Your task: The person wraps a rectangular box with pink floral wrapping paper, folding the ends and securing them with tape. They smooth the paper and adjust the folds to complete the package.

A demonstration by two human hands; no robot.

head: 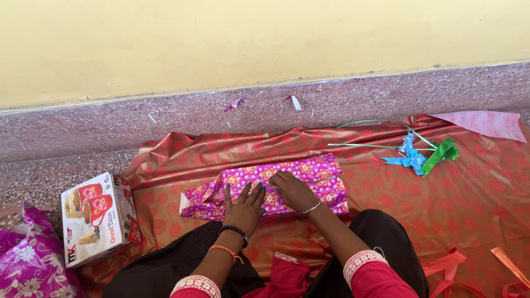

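Note:
A flat parcel wrapped in bright pink flowered paper [309,172] lies on a copper-red dotted sheet [475,204] spread over the floor. My left hand [245,203] rests flat on the parcel's near left part, fingers spread. Beside it, my right hand [293,190] presses on the parcel's middle with the fingers curled down onto a fold. Both wrists wear bracelets. Neither hand grips anything.
A white and red cardboard box with pictured mugs [98,221] stands at the left. Pink flowered wrapping [27,265] lies at the far left. Blue and green ribbon bows [422,154] lie at the back right, orange ribbon strips [458,265] at the front right. A yellow wall [265,38] stands behind.

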